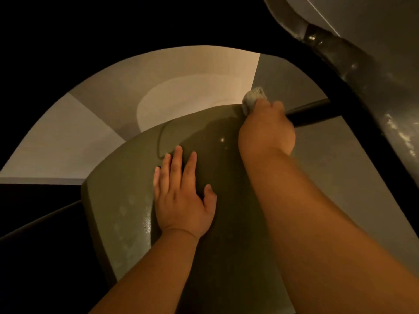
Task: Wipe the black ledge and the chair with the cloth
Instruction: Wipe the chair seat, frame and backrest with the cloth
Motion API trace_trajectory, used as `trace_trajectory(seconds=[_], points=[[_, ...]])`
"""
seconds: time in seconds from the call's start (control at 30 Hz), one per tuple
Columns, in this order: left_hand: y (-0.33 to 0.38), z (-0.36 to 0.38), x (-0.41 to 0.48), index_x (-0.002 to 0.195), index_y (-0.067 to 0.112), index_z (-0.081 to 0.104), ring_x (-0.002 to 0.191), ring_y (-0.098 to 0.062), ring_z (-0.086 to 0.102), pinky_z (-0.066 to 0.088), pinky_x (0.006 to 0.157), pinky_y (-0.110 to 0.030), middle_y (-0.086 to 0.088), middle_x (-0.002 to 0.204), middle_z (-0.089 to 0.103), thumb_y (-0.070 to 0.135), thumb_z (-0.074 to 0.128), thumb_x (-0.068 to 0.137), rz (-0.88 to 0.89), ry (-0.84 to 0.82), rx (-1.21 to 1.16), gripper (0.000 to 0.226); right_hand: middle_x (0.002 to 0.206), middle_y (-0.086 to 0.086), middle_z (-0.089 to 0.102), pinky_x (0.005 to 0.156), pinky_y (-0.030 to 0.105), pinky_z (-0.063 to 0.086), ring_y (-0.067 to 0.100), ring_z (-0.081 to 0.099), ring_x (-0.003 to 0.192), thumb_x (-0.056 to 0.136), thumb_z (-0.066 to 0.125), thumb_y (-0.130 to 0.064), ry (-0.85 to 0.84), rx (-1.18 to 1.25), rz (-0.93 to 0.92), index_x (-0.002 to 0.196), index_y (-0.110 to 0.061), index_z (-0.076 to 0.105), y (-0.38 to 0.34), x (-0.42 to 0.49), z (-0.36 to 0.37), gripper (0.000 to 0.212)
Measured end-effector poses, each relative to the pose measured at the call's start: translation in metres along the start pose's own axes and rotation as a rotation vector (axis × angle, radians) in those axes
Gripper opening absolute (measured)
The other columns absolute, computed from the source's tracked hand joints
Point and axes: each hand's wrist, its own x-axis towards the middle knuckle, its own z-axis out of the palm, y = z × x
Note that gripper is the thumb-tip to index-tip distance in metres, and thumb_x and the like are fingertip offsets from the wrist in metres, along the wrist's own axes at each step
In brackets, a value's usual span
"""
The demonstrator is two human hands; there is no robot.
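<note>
1. The cloth (253, 97), a small pale wad, is sitting at the far right corner of the olive-green chair seat (127, 200), pressed against its edge.
2. The right hand (267, 130) is bunching the cloth, its grip clamped around it, with only the wad's top showing past the knuckles.
3. The left hand (183, 196) is lying flat on the middle of the seat, fingers spread apart, holding nothing.
4. A black frame bar (315, 112) is running off to the right just beyond the cloth, above the tiled floor (68, 137).
</note>
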Motion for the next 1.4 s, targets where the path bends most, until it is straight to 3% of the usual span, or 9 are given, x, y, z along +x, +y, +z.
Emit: trace_trajectory(seconds=[0.23,0.37,0.47,0.57,0.7,0.9,1.03,1.23,1.4], points=[[-0.001,-0.001,0.000,0.162,0.025,0.031,0.161,-0.026,0.009,0.008,0.130,-0.049,-0.003,0.174,0.015,0.049,0.042,0.092,0.000,0.009,-0.014,0.075,0.143,0.013,0.049,0.074,0.035,0.043,0.034,0.065,0.108,0.101,0.048,-0.014,-0.055,-0.062,-0.022,0.153,-0.011,0.035,0.036,-0.053,0.004,0.053],[-0.001,0.001,0.001,0.162,0.025,0.030,0.161,-0.026,0.008,0.006,0.131,-0.048,-0.003,0.174,0.015,0.050,0.042,0.092,0.003,0.009,-0.013,0.075,0.118,0.013,0.057,0.068,0.036,0.040,0.037,0.066,0.094,0.100,0.046,-0.005,-0.030,0.007,0.000,0.126,-0.019,0.052,0.012,-0.015,0.001,0.030],[-0.001,0.001,0.001,0.162,0.025,0.029,0.161,-0.026,0.007,0.005,0.131,-0.047,-0.004,0.174,0.014,0.050,0.040,0.092,-0.001,-0.002,-0.002,0.075,0.105,0.009,0.053,0.066,0.038,0.043,0.028,0.054,0.079,0.100,0.045,-0.002,-0.006,0.059,-0.039,0.120,-0.024,0.056,-0.007,0.013,-0.008,0.032],[0.001,0.000,0.000,0.162,0.024,0.032,0.161,-0.026,0.009,0.007,0.131,-0.049,-0.004,0.174,0.015,0.050,0.041,0.092,0.000,0.001,-0.007,0.075,0.116,0.013,0.060,0.069,0.040,0.046,0.035,0.065,0.096,0.099,0.046,-0.002,-0.031,0.000,-0.042,0.126,-0.017,0.055,0.001,0.001,-0.010,0.032],[0.001,-0.001,0.001,0.161,0.023,0.034,0.161,-0.026,0.010,0.008,0.131,-0.050,-0.004,0.173,0.017,0.048,0.044,0.091,-0.003,0.004,-0.031,0.075,0.139,0.013,0.053,0.075,0.038,0.051,0.034,0.067,0.104,0.100,0.047,-0.011,-0.062,-0.059,-0.169,0.155,-0.013,0.033,0.029,-0.055,0.007,0.057],[0.001,-0.001,0.000,0.160,0.023,0.033,0.160,-0.027,0.013,0.012,0.130,-0.051,-0.005,0.173,0.019,0.048,0.043,0.091,-0.006,0.020,-0.040,0.074,0.126,0.010,0.058,0.066,0.037,0.039,0.032,0.066,0.102,0.101,0.050,-0.011,-0.053,-0.024,-0.240,0.136,-0.016,0.049,-0.010,-0.007,0.000,0.036],[0.001,-0.001,0.001,0.161,0.026,0.030,0.161,-0.026,0.012,0.007,0.130,-0.052,-0.003,0.174,0.016,0.049,0.043,0.091,-0.015,0.006,-0.027,0.075,0.125,0.013,0.054,0.066,0.041,0.042,0.036,0.062,0.108,0.097,0.056,-0.007,-0.135,-0.152,-0.361,0.152,-0.020,0.034,-0.021,0.004,-0.016,0.061],[-0.001,0.001,0.001,0.161,0.026,0.033,0.161,-0.026,0.013,0.006,0.130,-0.055,-0.002,0.174,0.017,0.048,0.048,0.088,-0.019,0.023,-0.040,0.077,0.135,0.009,0.047,0.056,0.034,0.040,0.022,0.053,0.071,0.103,0.045,-0.021,-0.195,-0.203,-0.373,0.162,-0.020,0.008,0.018,-0.082,0.010,0.070],[0.000,-0.001,-0.001,0.160,0.028,0.032,0.161,-0.024,0.010,0.004,0.130,-0.051,0.000,0.174,0.016,0.051,0.044,0.089,-0.020,0.010,-0.035,0.076,0.138,0.016,0.050,0.065,0.037,0.038,0.034,0.064,0.102,0.104,0.044,-0.019,-0.118,-0.173,-0.448,0.160,-0.012,0.015,-0.026,-0.032,0.018,0.064]])
